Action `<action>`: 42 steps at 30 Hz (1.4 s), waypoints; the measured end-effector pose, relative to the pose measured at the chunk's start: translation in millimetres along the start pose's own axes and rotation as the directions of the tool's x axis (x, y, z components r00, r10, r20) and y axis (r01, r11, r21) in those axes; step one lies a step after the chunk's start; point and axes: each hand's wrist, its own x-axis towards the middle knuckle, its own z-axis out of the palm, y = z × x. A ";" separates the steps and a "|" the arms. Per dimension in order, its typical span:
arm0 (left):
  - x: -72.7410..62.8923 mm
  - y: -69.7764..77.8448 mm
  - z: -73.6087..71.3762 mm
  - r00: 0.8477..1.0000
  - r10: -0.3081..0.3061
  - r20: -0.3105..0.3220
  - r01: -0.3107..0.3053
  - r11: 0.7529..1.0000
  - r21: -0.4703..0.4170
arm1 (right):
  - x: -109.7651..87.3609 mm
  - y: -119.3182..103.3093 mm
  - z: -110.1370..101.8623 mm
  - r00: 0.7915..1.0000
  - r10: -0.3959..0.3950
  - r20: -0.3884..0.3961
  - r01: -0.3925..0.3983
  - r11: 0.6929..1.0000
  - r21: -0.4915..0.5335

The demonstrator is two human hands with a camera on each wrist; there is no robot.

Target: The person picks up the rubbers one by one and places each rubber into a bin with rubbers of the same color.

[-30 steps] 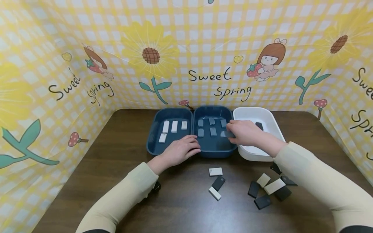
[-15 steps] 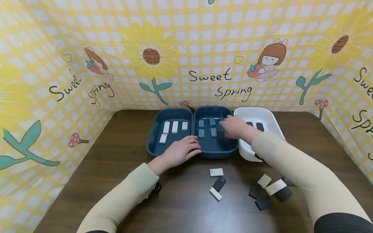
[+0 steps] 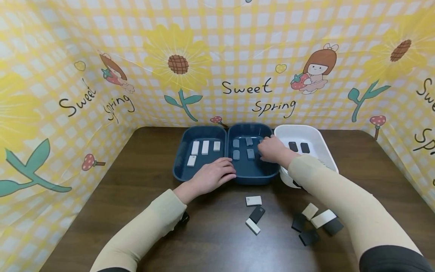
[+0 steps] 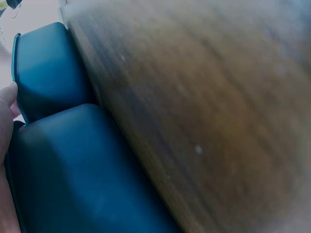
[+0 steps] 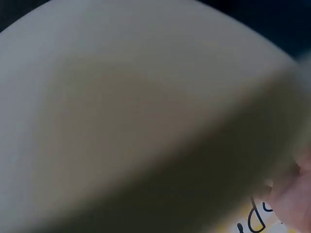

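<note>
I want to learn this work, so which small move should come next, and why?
Perhaps lift the right hand from the middle tray toward a loose black tile: it lies on the table, while the white tray holds similar tiles.

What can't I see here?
Head view: the right hand hides what's beneath.
Head view: the right sleeve hides part of the white bin.
Head view: marks on the blocks, too small to read.
Left wrist view: the edge cuts off most of the left hand.
Right wrist view: mostly blur.
</note>
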 end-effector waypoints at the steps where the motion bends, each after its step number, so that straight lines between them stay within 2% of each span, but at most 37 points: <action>1: 0.1 0.0 0.0 1.000 0.001 -0.002 -0.001 1.000 -0.001 | -0.1 -1.1 0.2 1.000 -0.001 0.002 0.001 1.000 0.001; 7: -0.2 0.3 1.0 1.000 0.007 -0.004 -0.007 1.000 -0.015 | -1.5 -6.6 4.4 1.000 0.005 0.027 -0.006 0.999 0.044; 12: -1.4 0.2 2.5 1.000 0.007 -0.005 -0.007 1.000 -0.019 | -2.6 -8.1 8.8 1.000 0.009 0.003 -0.009 0.997 0.076; 28: -1.0 2.5 3.7 1.000 0.003 0.003 -0.003 1.000 -0.017 | -4.6 -15.0 9.0 0.997 0.069 -0.024 -0.067 0.995 0.072; 34: -0.5 1.8 3.0 1.000 0.001 0.007 -0.001 1.000 -0.013 | -8.6 -14.9 0.5 0.995 0.100 0.016 -0.102 0.984 0.144; 38: -0.8 1.6 1.5 1.000 -0.006 0.006 0.006 1.000 -0.013 | -18.5 -17.1 -11.4 0.995 0.096 -0.024 -0.090 0.977 0.194; 42: -0.5 1.3 -0.3 1.000 -0.008 0.000 0.008 1.000 -0.014 | -34.3 -19.3 -24.9 0.994 0.068 -0.082 -0.050 0.979 0.197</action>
